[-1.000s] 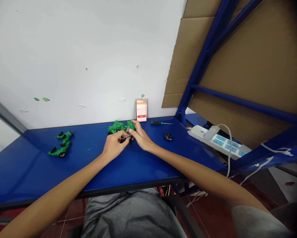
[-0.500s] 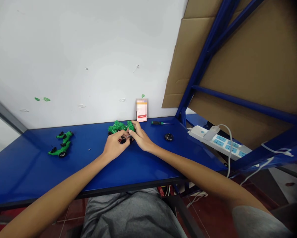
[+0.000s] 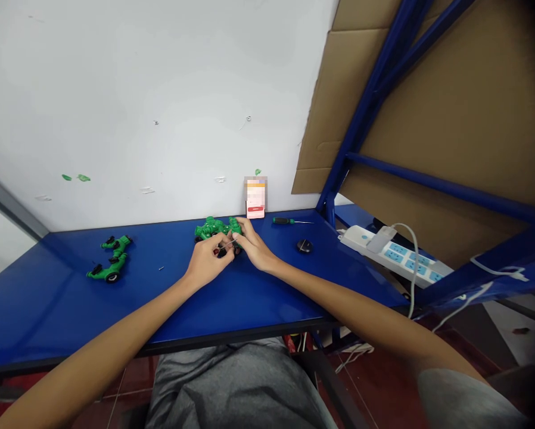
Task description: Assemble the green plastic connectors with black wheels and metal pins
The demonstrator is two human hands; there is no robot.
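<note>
My left hand [image 3: 207, 260] is closed in a pinch around a thin metal rod [image 3: 227, 245], with a small red and black piece at its near end. The rod points toward the fingers of my right hand [image 3: 255, 248]. That hand is closed around a green toy part [image 3: 235, 226] with black pieces beneath it, partly hidden by the fingers. Just behind my left fingers, more green toy vehicle parts [image 3: 211, 226] rest on the blue table. Whether the rod's tip touches the toy, I cannot tell.
Green toy pieces with black wheels [image 3: 118, 257] lie at the left, near a small screw [image 3: 161, 268]. To the right are a screwdriver [image 3: 284, 221] and a round black object [image 3: 304, 246]. A phone [image 3: 255, 202] leans on the wall; a power strip [image 3: 392, 253] sits beyond the table.
Both hands stay in nearly the same place, with the rod still between them. Only slight finger movement shows, and the whole view has shifted a little.
</note>
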